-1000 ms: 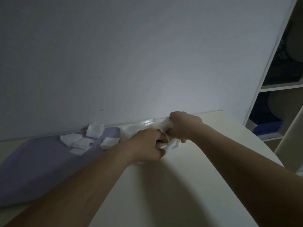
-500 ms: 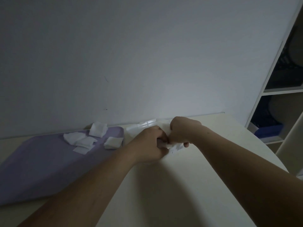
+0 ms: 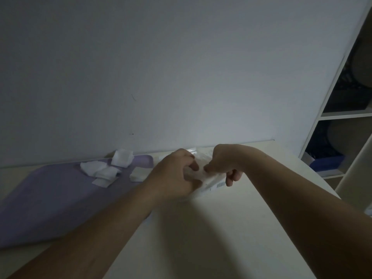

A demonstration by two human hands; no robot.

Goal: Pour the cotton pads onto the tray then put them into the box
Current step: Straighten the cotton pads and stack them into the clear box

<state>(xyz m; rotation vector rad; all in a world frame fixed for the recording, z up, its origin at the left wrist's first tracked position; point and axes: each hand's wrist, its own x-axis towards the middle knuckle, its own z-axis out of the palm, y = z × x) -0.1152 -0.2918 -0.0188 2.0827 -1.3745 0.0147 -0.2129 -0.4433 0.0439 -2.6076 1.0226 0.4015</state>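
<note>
Two bare arms reach out over a pale table. The purple tray is the big thing to look from. It lies flat on the table, and a few white cotton pads sit in a small pile on its far end. One pad leans at the far edge of the tray, and another pad lies near the tray's right edge.

Just to the right of the tray, both hands meet over a clear, crinkly bag with a little barcode on it. The left hand is curled around the bag and grips it. The right hand pinches something white at the top of the bag with finger and thumb, and its other fingers are bent. The picture is dim and blurry there, so it is hard to tell if that white bit is a pad or the bag itself.

Far to the right of the tray stands a white shelf.
</note>
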